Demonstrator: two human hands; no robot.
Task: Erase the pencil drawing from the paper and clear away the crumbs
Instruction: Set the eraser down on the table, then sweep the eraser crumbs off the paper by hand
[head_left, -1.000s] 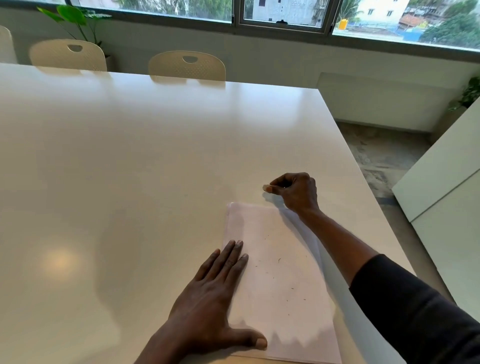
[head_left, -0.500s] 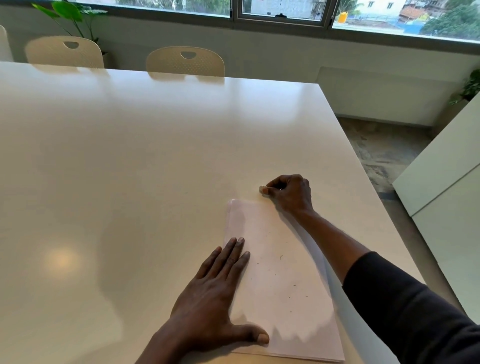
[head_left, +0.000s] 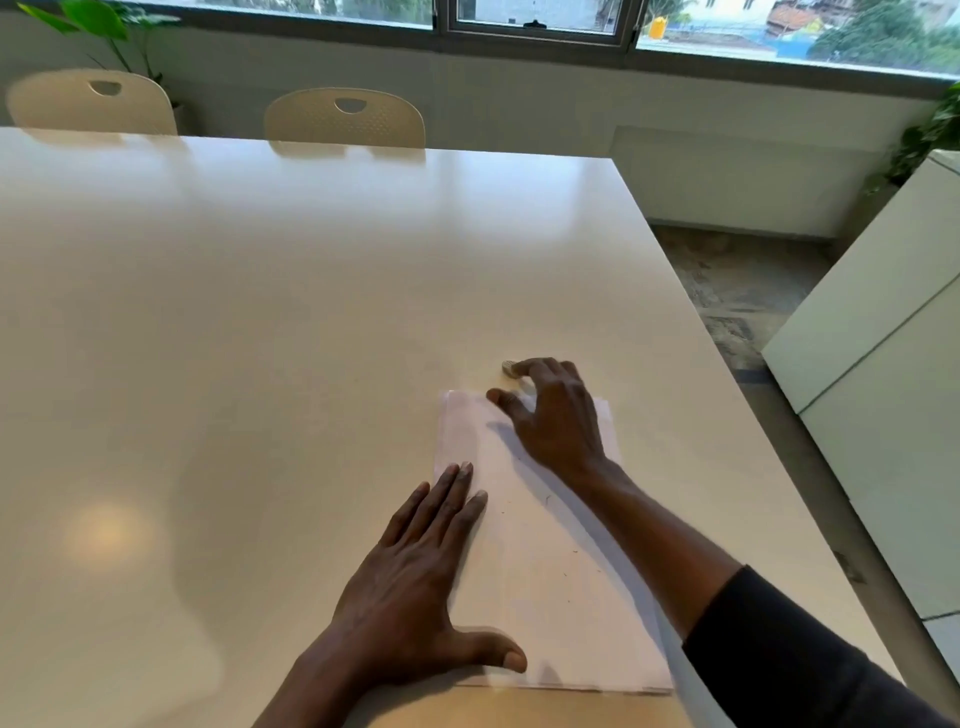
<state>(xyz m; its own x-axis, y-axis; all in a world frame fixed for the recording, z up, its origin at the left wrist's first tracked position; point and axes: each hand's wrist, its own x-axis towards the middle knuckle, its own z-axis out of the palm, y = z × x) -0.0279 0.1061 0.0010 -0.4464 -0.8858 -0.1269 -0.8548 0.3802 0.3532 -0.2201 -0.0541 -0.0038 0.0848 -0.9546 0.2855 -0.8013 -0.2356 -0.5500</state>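
Left hand, spread flat, pins the paper near the bench's right edge so it cannot slide. Right hand, fingers loosely parted, hovers over the far edge by the eraser; crumbs remain.

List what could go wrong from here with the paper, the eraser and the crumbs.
1. The eraser lies on the table just past the paper's far edge, at the right hand's fingertips; a sweep could knock it away.
2. Dark crumbs dot the sheet; brushing them with a palm may smear them.
3. Only the left hand pins the paper, along its left side, so a hard sweep might crease the free side.
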